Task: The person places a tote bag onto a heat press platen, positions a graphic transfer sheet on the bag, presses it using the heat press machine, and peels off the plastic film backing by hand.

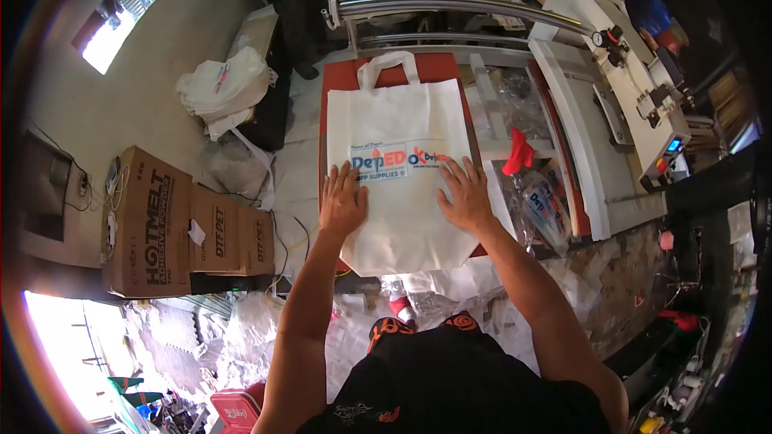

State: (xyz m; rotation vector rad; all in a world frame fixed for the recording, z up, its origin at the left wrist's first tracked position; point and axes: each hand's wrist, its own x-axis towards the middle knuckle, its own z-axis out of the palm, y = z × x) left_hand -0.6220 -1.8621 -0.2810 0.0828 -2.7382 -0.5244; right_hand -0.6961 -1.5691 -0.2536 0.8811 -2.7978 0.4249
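A white tote bag (410,229) lies flat on a red press pad (434,67), its handle loops toward the far side. Blue and red lettering in a printed panel (381,161) runs across its middle. My left hand (343,202) rests on the bag's left part, fingers stretched out at the lower left corner of the print. Spread on the right part of the bag is my right hand (466,195), its fingertips just below the right end of the print. Neither hand holds anything.
A heat press (595,104) with metal rails (450,5) stands beyond and to the right. Red cloth (518,153) and printed sheets (547,205) lie beside the pad. Cardboard boxes (153,225) and stacked white bags (225,84) are left. Another person (293,8) stands behind.
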